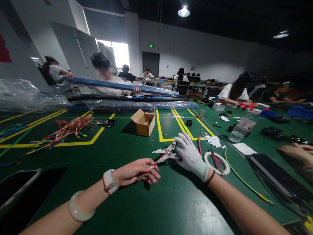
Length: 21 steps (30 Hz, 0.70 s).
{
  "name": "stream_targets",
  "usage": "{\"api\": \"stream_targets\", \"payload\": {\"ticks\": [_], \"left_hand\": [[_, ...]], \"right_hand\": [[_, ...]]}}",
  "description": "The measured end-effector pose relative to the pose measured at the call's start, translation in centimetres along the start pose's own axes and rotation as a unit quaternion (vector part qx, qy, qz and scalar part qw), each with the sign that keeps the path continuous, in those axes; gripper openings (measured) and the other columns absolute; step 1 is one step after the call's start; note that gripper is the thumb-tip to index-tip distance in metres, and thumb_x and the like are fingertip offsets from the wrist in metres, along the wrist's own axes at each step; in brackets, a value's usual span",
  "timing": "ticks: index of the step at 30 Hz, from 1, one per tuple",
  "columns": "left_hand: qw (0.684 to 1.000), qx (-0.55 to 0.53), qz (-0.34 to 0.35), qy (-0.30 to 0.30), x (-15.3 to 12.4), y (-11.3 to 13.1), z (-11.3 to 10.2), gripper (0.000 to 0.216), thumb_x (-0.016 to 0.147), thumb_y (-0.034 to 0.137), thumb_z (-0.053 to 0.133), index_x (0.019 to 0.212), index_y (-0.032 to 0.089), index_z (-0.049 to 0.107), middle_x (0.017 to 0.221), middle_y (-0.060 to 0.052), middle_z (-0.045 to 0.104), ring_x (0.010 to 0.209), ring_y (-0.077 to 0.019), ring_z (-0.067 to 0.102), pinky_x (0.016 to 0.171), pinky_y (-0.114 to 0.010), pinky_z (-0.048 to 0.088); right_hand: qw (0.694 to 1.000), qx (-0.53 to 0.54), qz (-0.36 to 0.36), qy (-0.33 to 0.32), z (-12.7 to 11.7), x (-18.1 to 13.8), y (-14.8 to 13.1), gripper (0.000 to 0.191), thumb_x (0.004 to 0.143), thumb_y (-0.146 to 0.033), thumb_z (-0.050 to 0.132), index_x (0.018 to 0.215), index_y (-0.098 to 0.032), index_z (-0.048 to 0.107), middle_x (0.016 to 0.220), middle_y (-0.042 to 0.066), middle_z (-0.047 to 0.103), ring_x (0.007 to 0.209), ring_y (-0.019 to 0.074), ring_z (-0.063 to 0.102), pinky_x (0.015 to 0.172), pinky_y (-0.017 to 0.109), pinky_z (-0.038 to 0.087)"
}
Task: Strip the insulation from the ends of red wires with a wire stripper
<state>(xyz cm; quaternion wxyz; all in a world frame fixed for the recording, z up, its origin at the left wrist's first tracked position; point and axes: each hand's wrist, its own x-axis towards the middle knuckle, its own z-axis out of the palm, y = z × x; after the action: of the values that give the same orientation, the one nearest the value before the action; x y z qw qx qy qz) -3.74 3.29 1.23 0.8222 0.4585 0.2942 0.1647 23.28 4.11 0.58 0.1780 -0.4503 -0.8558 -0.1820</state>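
Observation:
My left hand (135, 171), bare, pinches a thin red wire (153, 165) between thumb and fingers. A small metal lug (141, 177) shows at the wire's near end, below the palm. In a white glove, my right hand (189, 153) is wrapped round wire strippers (167, 154); their handles are mostly hidden by the glove. The jaws of the tool are spread and point left toward the left hand. One lower jaw lies at the red wire's far end; whether it touches the wire I cannot tell.
On the green table (117, 209) stands an open cardboard box (146, 126). Bundled wires (70, 130) lie left. Rightward are a white tape roll (207, 160), a yellow-green wire (241, 181) and a bottle (242, 129). Across the table, a person holds a long blue wrapped bar (122, 86).

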Motion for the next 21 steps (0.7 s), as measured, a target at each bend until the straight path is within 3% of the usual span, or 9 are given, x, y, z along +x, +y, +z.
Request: {"api": "stream_targets", "payload": {"ticks": [7,14,21], "left_hand": [[1.0,0.002,0.026,0.006,0.2,-0.3,0.3,0.035,0.077,0.035,0.074,0.094,0.013,0.052,0.099,-0.016,0.071,0.08,-0.0191,0.069,0.07,-0.029,0.049],[0.998,-0.008,0.061,0.007,0.4,-0.8,0.0,0.032,0.079,0.032,0.073,0.093,0.013,0.051,0.099,-0.015,0.071,0.075,-0.0172,0.069,0.07,-0.029,0.049],[0.996,-0.009,0.073,0.049,0.4,-0.8,0.1,0.034,0.081,0.032,0.071,0.095,0.014,0.047,0.101,-0.015,0.071,0.076,-0.0155,0.069,0.067,-0.026,0.048]], "right_hand": [[0.998,0.022,0.025,0.044,-0.9,-0.3,-0.2,0.046,0.066,-0.028,0.064,0.11,-0.015,0.061,0.135,0.015,0.045,0.136,0.0367,0.025,0.114,0.059,0.017],[0.996,0.033,0.048,0.069,-0.9,-0.6,0.0,0.052,0.071,-0.025,0.057,0.121,-0.012,0.053,0.146,0.017,0.029,0.141,0.0373,0.012,0.114,0.059,0.016],[0.99,0.009,0.08,0.112,-0.5,-0.9,1.3,0.05,0.072,-0.026,0.055,0.12,-0.011,0.049,0.142,0.019,0.033,0.14,0.0384,0.015,0.112,0.062,0.016]]}}
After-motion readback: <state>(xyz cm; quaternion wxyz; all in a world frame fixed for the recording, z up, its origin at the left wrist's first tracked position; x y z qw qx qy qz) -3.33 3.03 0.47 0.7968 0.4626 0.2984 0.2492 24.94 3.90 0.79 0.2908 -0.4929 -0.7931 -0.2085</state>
